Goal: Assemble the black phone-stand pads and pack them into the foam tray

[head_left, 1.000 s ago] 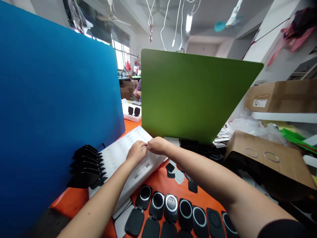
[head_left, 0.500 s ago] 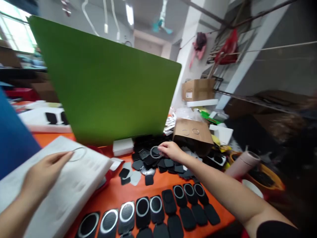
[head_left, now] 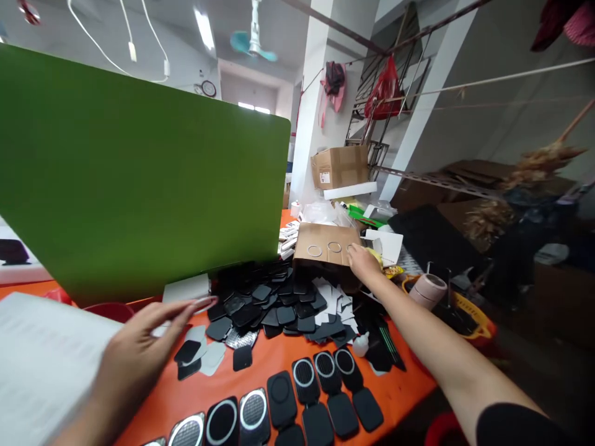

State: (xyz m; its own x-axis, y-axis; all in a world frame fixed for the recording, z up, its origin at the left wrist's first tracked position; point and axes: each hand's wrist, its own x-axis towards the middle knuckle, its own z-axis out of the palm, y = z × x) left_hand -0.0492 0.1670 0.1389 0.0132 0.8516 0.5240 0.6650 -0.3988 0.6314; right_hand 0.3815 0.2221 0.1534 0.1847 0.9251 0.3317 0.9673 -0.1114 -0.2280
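My right hand [head_left: 365, 263] reaches out onto the top of a brown cardboard box [head_left: 325, 263]. Its fingers are pressed together on a thin metal ring [head_left: 349, 248]. Two more metal rings [head_left: 315, 251] lie beside it on the box. My left hand [head_left: 139, 347] hovers low over the orange table [head_left: 260, 371] with its fingers stretched toward a heap of black pads [head_left: 279, 306]; I see nothing clearly in it. A row of black holders with round ringed faces [head_left: 297, 396] lies along the near edge.
A green divider panel [head_left: 139, 179] stands behind the heap. White foam sheet [head_left: 41, 359] lies at the left. Tape roll [head_left: 430, 288], a yellow basket [head_left: 469, 316], boxes and clutter fill the right; another carton [head_left: 339, 167] sits on foam behind.
My view has swung right. My right hand carried a metal ring from the black heap up to the cardboard box. My left hand has left the foam sheet and stretched toward the heap.
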